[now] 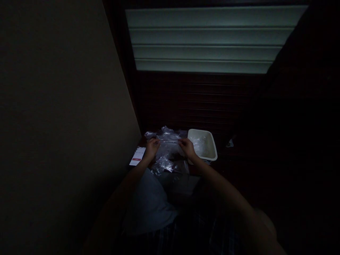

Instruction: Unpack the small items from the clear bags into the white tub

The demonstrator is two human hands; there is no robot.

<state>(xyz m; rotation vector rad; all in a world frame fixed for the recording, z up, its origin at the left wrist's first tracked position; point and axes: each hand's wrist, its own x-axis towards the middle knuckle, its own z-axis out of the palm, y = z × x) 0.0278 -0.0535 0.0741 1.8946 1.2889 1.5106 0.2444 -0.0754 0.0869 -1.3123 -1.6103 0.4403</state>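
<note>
The scene is very dark. My left hand point(152, 148) and my right hand point(187, 147) each pinch one top corner of a clear plastic bag point(169, 145), holding it stretched between them. Under and around it lies a heap of more clear plastic bags point(162, 165) on a dark surface. Both hands have their fingers closed on the bag's edge. What is inside the bag cannot be made out.
A white rectangular bin point(209, 147) with clear plastic inside stands just right of my right hand. A small white card with a red mark point(137, 156) lies left of my left hand. A plain wall rises at left; lit horizontal slats point(207, 39) lie far ahead.
</note>
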